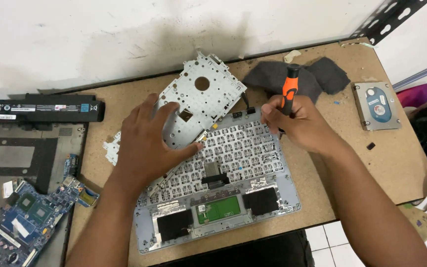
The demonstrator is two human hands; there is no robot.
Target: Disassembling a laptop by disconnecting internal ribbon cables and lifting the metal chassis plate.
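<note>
Nearest us lies the upturned laptop palmrest (223, 217), its keyboard underside (233, 153) exposed. Our left hand (147, 143) lies spread flat, fingers open, on the perforated metal backing plate (198, 96) (tilted up off the keys). Our right hand (295, 123) is closed around the orange-and-black screwdriver (289, 89), tip down at the palmrest's far edge. We judge 1 fastener there remains; next needs steady downward pressure.

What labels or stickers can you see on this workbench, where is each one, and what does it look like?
Battery pack, far left by the wall: long black bar with narrow white and black label strips.
Hard drive, far right on the table: silver rectangle with a blue and white label.
Circuit board, lower left: blue, with small white stickers.
No screens or packages show.
</note>
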